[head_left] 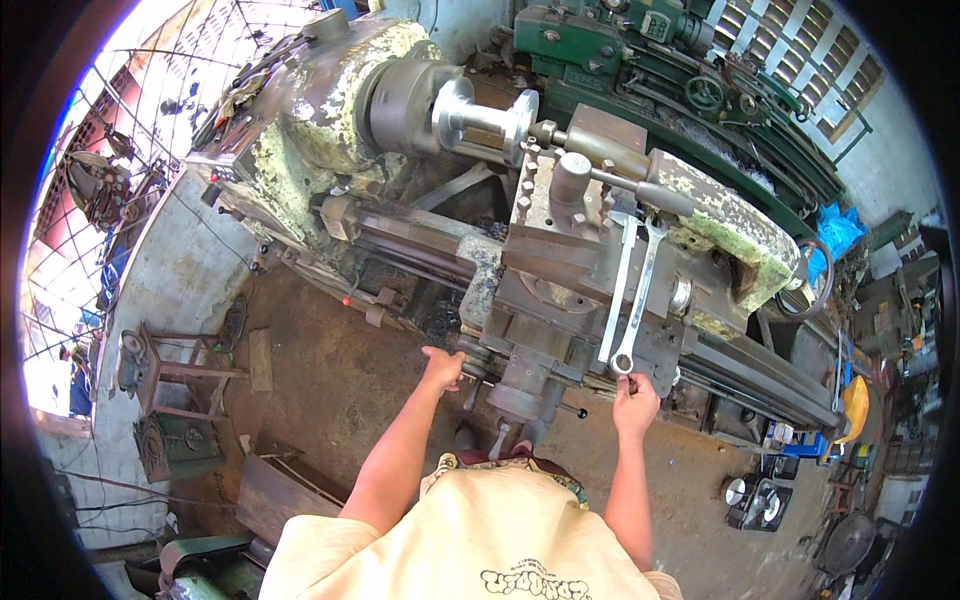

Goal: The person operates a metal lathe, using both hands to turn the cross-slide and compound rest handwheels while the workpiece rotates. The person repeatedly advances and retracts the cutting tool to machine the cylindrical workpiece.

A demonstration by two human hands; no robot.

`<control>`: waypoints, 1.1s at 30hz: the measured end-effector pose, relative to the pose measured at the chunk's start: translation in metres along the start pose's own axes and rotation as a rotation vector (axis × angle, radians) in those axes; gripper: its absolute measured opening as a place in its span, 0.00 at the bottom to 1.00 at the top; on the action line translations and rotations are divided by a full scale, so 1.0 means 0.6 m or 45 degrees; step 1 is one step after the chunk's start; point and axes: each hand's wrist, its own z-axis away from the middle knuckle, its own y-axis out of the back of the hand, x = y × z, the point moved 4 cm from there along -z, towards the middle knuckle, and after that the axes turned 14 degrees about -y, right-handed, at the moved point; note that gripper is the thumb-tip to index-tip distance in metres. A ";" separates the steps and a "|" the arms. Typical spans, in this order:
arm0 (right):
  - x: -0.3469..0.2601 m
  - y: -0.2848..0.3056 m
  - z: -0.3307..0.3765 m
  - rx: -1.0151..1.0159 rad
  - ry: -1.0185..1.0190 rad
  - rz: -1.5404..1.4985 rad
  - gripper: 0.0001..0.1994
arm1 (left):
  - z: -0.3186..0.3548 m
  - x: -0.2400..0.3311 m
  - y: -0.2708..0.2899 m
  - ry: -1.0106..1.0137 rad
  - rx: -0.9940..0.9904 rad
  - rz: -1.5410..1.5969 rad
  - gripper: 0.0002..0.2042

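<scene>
I stand at a worn lathe (330, 120) with peeling pale paint. A shiny spool-shaped metal workpiece (485, 115) is held in the chuck (400, 100). My left hand (443, 366) grips a handle on the front of the carriage (560, 290). My right hand (634, 396) is closed around a crank at the carriage's lower right. Two long silver spanners (632, 290) lie on top of the carriage, just above my right hand. The tool post (570, 185) stands behind them, near the workpiece.
A green lathe (650, 60) stands behind. A wooden stool (170, 385) sits at the left on the dirt floor, with planks (280, 490) near my feet. A yellow object (855, 405) and blue crate (800, 445) lie at the right, beside round dark parts (755, 500).
</scene>
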 end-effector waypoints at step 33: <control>0.003 0.002 0.001 -0.009 -0.054 -0.076 0.07 | -0.019 -0.014 0.009 -0.009 0.023 0.117 0.29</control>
